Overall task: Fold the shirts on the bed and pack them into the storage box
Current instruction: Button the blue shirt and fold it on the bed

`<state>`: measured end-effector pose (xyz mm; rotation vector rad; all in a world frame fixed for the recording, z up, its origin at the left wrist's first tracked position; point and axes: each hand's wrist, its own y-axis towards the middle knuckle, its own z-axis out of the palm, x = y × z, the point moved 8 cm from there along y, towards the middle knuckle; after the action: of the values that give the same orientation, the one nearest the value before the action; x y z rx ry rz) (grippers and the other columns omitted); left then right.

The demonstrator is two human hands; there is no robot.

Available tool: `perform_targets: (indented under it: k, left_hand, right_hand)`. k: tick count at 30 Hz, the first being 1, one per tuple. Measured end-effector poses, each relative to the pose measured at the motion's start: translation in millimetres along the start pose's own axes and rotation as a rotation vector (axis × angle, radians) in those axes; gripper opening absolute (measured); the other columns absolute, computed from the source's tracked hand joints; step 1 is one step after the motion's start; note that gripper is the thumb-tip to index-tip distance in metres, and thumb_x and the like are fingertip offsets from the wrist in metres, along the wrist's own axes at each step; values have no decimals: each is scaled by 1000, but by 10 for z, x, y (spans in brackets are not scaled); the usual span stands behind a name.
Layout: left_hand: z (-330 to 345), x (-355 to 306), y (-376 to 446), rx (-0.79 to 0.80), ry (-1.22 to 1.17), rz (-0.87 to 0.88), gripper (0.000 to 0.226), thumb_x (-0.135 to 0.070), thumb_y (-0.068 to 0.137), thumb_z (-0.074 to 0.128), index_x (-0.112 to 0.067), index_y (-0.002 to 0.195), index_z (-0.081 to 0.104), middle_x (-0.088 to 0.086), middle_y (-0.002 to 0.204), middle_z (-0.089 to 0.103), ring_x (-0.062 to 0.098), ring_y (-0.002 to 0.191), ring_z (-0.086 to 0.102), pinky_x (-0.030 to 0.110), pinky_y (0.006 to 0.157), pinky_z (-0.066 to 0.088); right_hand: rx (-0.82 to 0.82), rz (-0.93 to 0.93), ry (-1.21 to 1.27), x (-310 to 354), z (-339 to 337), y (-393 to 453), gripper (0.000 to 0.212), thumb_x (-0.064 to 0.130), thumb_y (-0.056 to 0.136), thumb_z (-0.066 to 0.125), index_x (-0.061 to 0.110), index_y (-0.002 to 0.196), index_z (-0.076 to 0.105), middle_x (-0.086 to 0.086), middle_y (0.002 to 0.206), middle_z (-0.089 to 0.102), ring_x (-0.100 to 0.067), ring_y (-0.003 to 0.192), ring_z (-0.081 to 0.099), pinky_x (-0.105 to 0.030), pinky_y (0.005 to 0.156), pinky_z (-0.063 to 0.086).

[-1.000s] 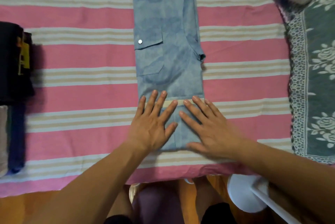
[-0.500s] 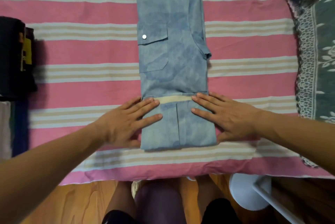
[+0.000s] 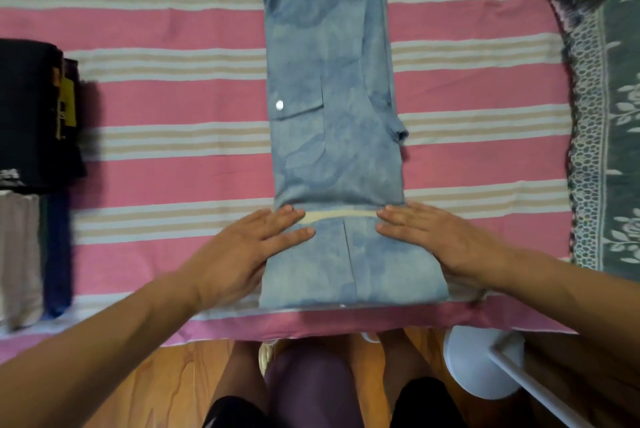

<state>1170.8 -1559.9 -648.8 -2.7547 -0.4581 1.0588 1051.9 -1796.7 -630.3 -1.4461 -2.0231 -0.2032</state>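
Folding is mid-way: left hand (image 3: 242,251) and right hand (image 3: 446,240) press flat-fingered on the blue shirt's (image 3: 332,108) turned-up hem, which next wants another fold toward the collar.

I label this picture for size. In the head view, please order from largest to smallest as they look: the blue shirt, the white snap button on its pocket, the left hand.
1. blue shirt
2. left hand, nearer the camera, yet plainly smaller
3. white snap button

Both arms reach forward — left hand (image 3: 239,254) and right hand (image 3: 446,240) flat, fingers straight, palms down.
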Motion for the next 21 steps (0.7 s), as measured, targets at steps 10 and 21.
perform_targets:
  k: [10,21]
  left_hand:
    - [-615,127,221,-509,-631,-895,50,-39,107,43,-11,67,54,0,65,57,26,66,52,32,55,34]
    - [-477,-522,842,-397,379,-365,58,-48,102,43,-24,154,42,14,165,28,37,154,18,55,122,21]
  right_hand:
    - [-438,957,380,-323,-554,310,35,32,102,52,17,71,48,-7,74,61,-34,77,59,-36,62,29]
    - [-499,1238,371,-301,-325,279,40,42,101,47,15,72,54,-12,82,64,-34,80,59,-34,64,33]
